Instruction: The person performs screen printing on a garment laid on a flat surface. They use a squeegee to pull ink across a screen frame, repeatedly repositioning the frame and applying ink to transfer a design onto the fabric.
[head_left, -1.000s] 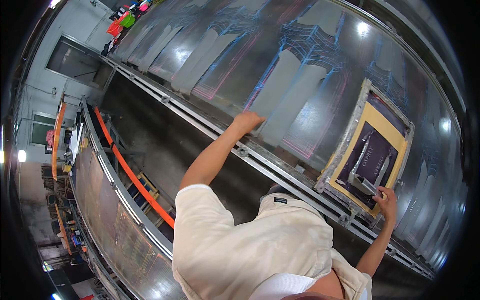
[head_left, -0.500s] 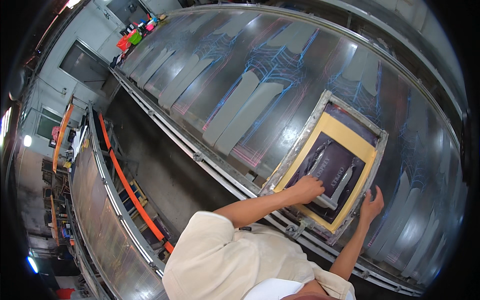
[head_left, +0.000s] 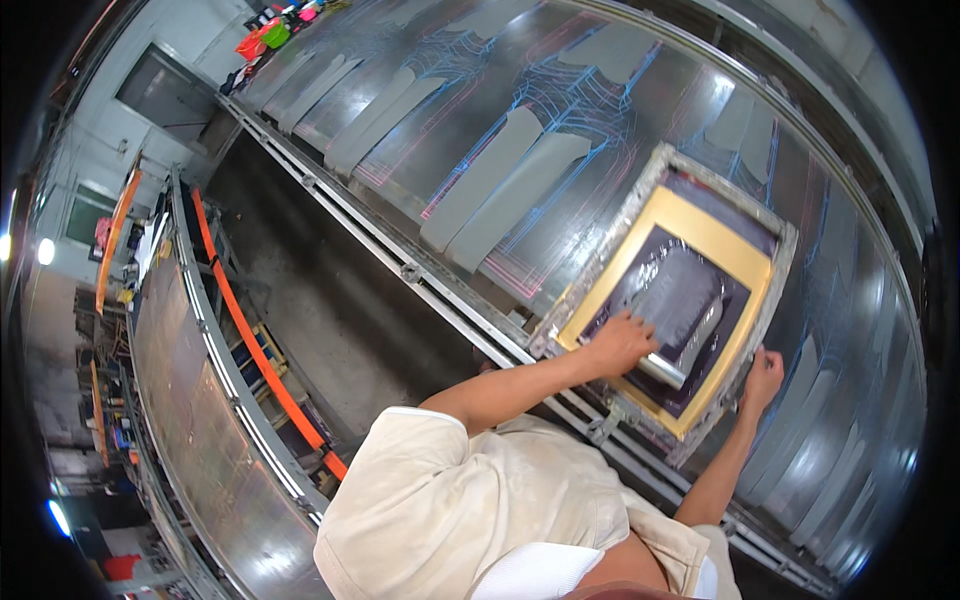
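A screen-printing frame (head_left: 785, 250) with a worn grey rim and yellow-taped borders lies tilted on the long table. My left hand (head_left: 622, 345) is closed around a squeegee (head_left: 662, 370), a pale metal bar at the near end of the dark mesh (head_left: 735, 290). Glossy grey ink (head_left: 690, 280) spreads over the mesh's middle, with wet streaks along its sides. My right hand (head_left: 765, 376) is closed at the frame's outer right edge, its fingers partly hidden.
Grey panels (head_left: 520, 200) lie in rows along the dark table (head_left: 420, 205), among blue web-like and pink lines. A metal rail (head_left: 410, 272) runs along the near edge. Left, across an aisle, stands another long table (head_left: 190, 340) beside an orange strip (head_left: 245, 340). Red and green tubs (head_left: 262, 40) sit at the far end.
My right hand has gone from spread fingers to closed at the frame's edge. Grey ink now covers the mesh's middle, where lettering showed before. The squeegee stays near the mesh's near end.
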